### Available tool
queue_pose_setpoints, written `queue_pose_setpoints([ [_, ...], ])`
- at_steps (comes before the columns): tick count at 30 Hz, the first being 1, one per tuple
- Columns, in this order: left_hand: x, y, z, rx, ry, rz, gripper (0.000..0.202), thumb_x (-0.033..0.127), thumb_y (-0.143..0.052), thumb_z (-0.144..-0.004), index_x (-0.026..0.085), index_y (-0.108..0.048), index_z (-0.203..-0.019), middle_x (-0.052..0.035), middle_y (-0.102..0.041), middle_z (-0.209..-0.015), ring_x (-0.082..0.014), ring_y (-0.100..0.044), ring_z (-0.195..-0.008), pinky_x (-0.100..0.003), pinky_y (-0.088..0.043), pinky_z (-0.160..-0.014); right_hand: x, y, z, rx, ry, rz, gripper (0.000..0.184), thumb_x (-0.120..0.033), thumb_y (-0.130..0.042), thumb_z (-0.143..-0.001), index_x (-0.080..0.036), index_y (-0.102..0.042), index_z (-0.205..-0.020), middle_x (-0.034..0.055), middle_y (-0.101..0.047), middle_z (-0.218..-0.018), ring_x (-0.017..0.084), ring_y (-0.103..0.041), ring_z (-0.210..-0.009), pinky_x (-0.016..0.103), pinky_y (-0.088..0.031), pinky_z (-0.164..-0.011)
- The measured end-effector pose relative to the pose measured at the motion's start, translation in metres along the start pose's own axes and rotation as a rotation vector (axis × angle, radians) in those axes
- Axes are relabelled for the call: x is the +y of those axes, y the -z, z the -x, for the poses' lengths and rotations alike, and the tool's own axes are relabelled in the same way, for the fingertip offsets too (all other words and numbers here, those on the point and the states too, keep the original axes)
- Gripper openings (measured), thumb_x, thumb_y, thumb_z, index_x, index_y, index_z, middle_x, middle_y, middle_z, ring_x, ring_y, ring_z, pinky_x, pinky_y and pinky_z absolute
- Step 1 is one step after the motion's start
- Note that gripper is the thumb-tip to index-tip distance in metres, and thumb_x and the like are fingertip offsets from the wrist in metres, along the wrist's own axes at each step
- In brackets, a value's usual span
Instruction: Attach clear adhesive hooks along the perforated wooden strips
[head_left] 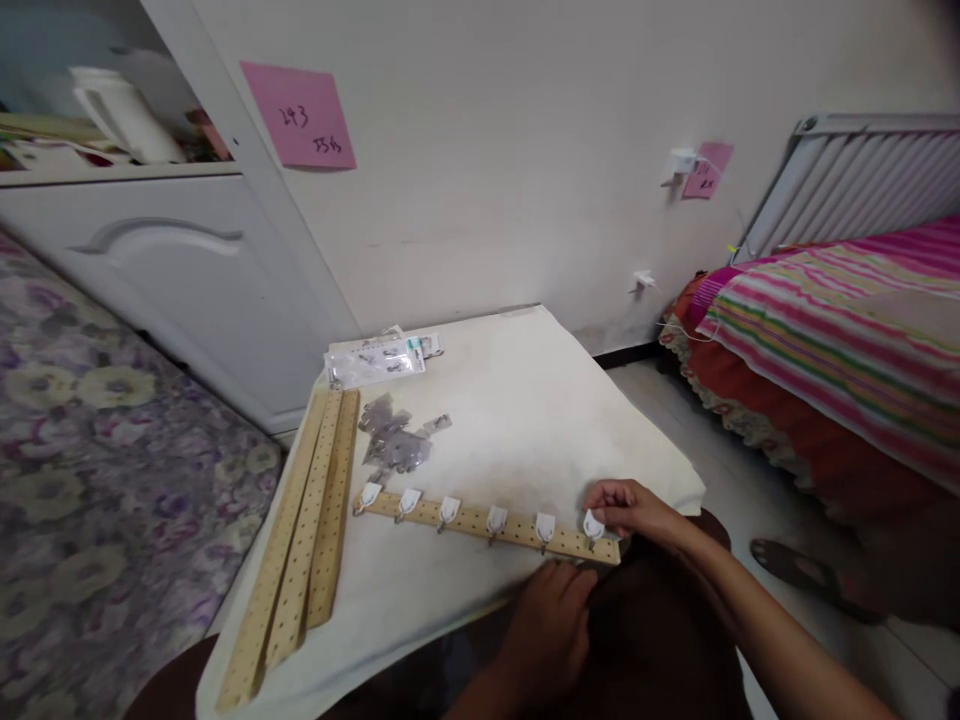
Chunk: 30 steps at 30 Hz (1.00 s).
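A wooden strip with rows of small holes (465,521) lies across the near part of the cloth-covered table (517,400). Several white hooks with metal ends sit along it, spaced apart, such as the white hook (449,510) left of its middle. My right hand (630,508) is at the strip's right end, thumb and fingers closed on the last white hook (593,526). Below the strip, at the table's near edge, my left hand (551,620) has its fingers curled against the strip's front side. Its fingertips are hidden, so what it grips is unclear.
More perforated wooden strips (304,530) lie along the table's left side. Small clear packets (394,440) are piled behind the hooked strip. Clear plastic packaging (375,362) lies at the back left. A bed (825,310) stands to the right, a white cabinet (165,270) to the left.
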<state>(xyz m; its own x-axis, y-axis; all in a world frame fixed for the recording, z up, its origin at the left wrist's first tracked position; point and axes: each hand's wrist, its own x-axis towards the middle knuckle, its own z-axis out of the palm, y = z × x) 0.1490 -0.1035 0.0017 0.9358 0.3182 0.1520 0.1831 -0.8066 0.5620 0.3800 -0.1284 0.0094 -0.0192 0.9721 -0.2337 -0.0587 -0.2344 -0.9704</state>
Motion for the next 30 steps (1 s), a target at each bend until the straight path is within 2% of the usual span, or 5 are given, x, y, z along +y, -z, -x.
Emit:
queue_pose_setpoints([
  [6,-0.003,-0.005,-0.002,0.075,-0.020,-0.063,0.036,0.006,-0.040,-0.080,0.017,-0.048,-0.114,-0.0095,-0.058,-0.108,-0.0224,-0.054,-0.101,-0.039,-0.048,-0.087,-0.004,-0.003,0.005,0.014,-0.009,0.047,0.023,-0.035,-0.070,-0.071,-0.015,-0.067,-0.082,-0.0032,-0.057,-0.064,0.006,-0.041,-0.050,0.018,-0.029,-0.046],
  [12,-0.006,-0.016,-0.009,0.141,0.039,-0.239,0.018,0.013,-0.035,-0.089,0.020,-0.049,-0.081,-0.0032,-0.060,-0.078,-0.0165,-0.059,-0.069,-0.027,-0.051,-0.061,-0.004,-0.005,0.007,0.027,-0.039,0.067,0.020,-0.032,-0.068,-0.071,-0.015,-0.067,-0.082,-0.0027,-0.056,-0.064,0.007,-0.045,-0.053,0.019,-0.032,-0.048],
  [21,-0.011,-0.026,-0.020,0.183,0.065,-0.293,0.020,0.014,-0.035,-0.090,0.017,-0.046,-0.107,-0.0037,-0.066,-0.084,-0.0177,-0.065,-0.067,-0.027,-0.054,-0.055,0.000,-0.004,0.006,0.030,-0.023,0.112,0.020,-0.030,-0.066,-0.073,-0.014,-0.065,-0.084,-0.0032,-0.055,-0.066,0.007,-0.044,-0.052,0.018,-0.033,-0.047],
  [25,-0.016,-0.028,-0.022,0.233,0.039,-0.303,0.031,0.018,-0.031,-0.094,0.013,-0.039,-0.124,-0.0092,-0.068,-0.094,-0.0186,-0.068,-0.074,-0.028,-0.056,-0.059,0.000,-0.004,0.006,0.017,-0.014,0.114,0.019,-0.030,-0.065,-0.074,-0.015,-0.066,-0.085,-0.0032,-0.056,-0.066,0.007,-0.044,-0.052,0.019,-0.034,-0.048],
  [30,-0.017,-0.026,-0.023,0.268,-0.009,-0.281,0.035,0.021,-0.027,-0.096,0.012,-0.039,-0.127,-0.0099,-0.070,-0.093,-0.0170,-0.069,-0.076,-0.027,-0.058,-0.066,-0.003,-0.006,0.007,0.034,-0.023,0.134,0.017,-0.028,-0.065,-0.074,-0.015,-0.066,-0.085,-0.0034,-0.056,-0.065,0.007,-0.046,-0.053,0.018,-0.035,-0.049],
])
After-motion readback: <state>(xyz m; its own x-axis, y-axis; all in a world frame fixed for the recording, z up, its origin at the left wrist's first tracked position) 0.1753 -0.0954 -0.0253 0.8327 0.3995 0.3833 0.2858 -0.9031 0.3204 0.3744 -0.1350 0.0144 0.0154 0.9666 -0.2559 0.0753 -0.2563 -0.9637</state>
